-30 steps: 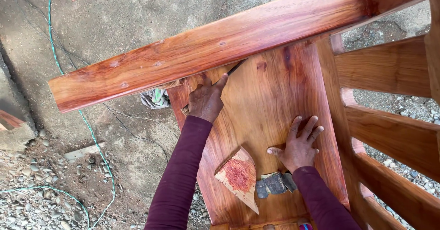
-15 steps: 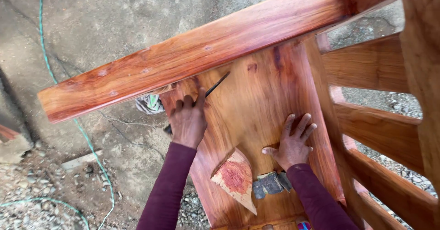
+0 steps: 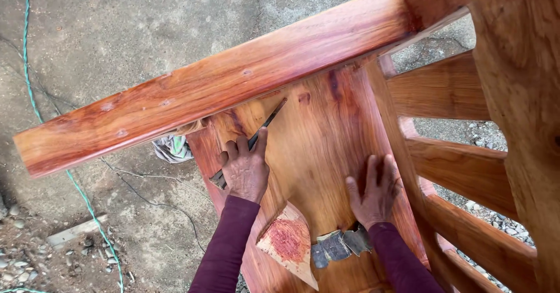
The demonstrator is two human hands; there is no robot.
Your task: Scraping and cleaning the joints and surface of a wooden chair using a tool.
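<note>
I look down on a glossy reddish wooden chair; its seat [image 3: 315, 147] lies below a thick armrest beam [image 3: 233, 83]. My left hand [image 3: 245, 167] presses a thin dark blade-like tool [image 3: 265, 124] against the seat, its tip pointing up toward the beam. My right hand [image 3: 373, 191] rests flat on the seat with fingers spread, near the slatted side [image 3: 455, 164]. Both arms wear maroon sleeves. A triangular wood piece [image 3: 289, 240] with a rough red face lies on the seat between my forearms, next to a grey folded scrap [image 3: 338, 246].
Concrete ground [image 3: 116, 30] lies to the left, with a green cord [image 3: 76, 182] and a thin black wire [image 3: 151, 199] across it. A striped cloth [image 3: 172, 147] sits under the beam. Gravel [image 3: 490, 217] shows through the slats at right; a small board [image 3: 73, 233] lies at the lower left.
My left hand has slid down and back along the seat with the tool, away from the beam. My right hand stays planted on the seat.
</note>
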